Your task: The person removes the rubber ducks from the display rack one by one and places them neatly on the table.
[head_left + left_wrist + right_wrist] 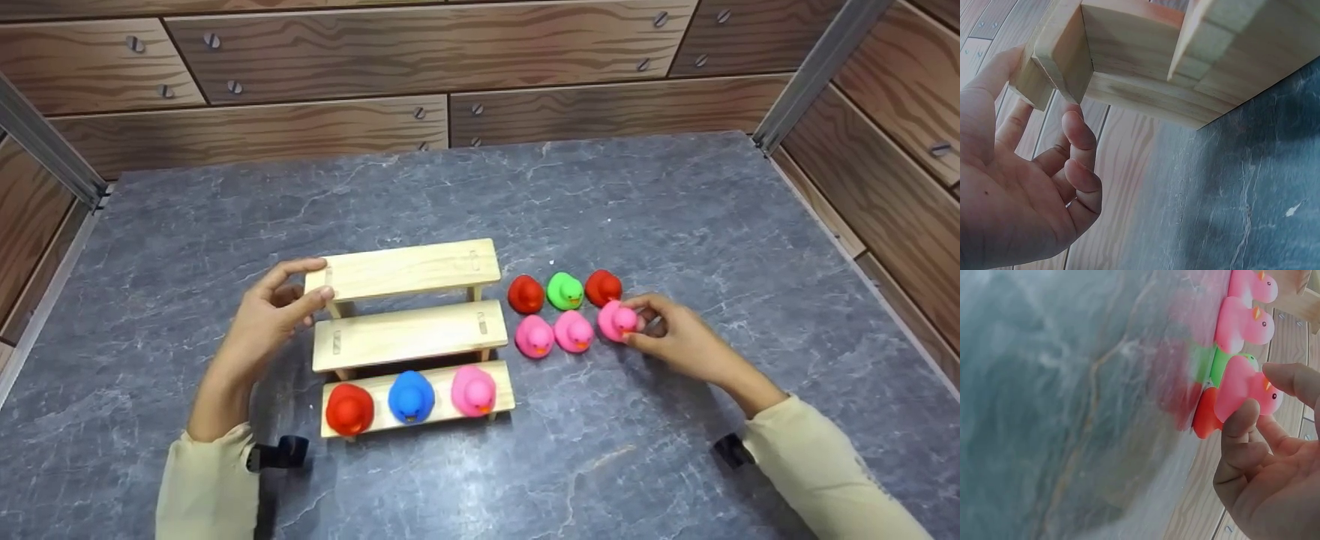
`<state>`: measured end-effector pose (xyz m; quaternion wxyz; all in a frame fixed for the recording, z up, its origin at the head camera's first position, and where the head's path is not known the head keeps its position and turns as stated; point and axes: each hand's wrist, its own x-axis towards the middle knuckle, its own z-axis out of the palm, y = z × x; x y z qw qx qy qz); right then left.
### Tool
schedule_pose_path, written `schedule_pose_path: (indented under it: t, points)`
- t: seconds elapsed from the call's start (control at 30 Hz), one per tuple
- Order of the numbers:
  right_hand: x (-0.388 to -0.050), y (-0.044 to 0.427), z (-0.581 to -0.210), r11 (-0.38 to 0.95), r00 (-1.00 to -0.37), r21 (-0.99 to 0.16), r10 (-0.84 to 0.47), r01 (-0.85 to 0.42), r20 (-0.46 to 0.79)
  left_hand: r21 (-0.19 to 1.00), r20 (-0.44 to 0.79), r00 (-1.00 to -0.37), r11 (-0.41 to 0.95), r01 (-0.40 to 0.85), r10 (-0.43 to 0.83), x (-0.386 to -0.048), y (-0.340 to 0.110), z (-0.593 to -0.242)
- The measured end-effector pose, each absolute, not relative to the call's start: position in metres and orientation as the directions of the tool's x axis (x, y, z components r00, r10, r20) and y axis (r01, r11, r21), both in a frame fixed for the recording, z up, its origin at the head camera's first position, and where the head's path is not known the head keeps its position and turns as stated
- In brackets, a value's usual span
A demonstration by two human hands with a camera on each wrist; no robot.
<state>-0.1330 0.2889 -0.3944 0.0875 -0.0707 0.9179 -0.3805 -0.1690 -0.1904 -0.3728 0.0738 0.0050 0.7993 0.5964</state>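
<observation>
My left hand (262, 311) grips the left end of the top step of a three-step wooden rack (409, 270); the left wrist view shows the thumb and fingers around the board's end (1064, 56). My right hand (679, 337) pinches a pink duck (616, 321) between thumb and fingers, at the right end of the loose ducks. That duck (1238, 391) stands in front of a red one (1206, 417) in the right wrist view. Beside it are two more pink ducks (573, 331). Behind them stand a red duck (526, 294), a green duck (565, 291) and another red duck (603, 288).
On the rack's lowest step sit a red duck (349, 409), a blue duck (411, 397) and a pink duck (473, 391). The rack stands on a grey marbled table (420, 195), with wood-patterned walls (420, 52) at the back and sides.
</observation>
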Motion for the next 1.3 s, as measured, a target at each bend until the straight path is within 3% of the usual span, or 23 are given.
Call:
schedule_pose_path:
  t: [1.3]
  points:
    - [-0.1302, 0.2855, -0.3945, 0.704, -0.977, -0.706, -0.194, -0.073, -0.093, 0.948, -0.105, -0.991, 0.308, -0.075, 0.083, -0.1697, -0.1899, -0.3732]
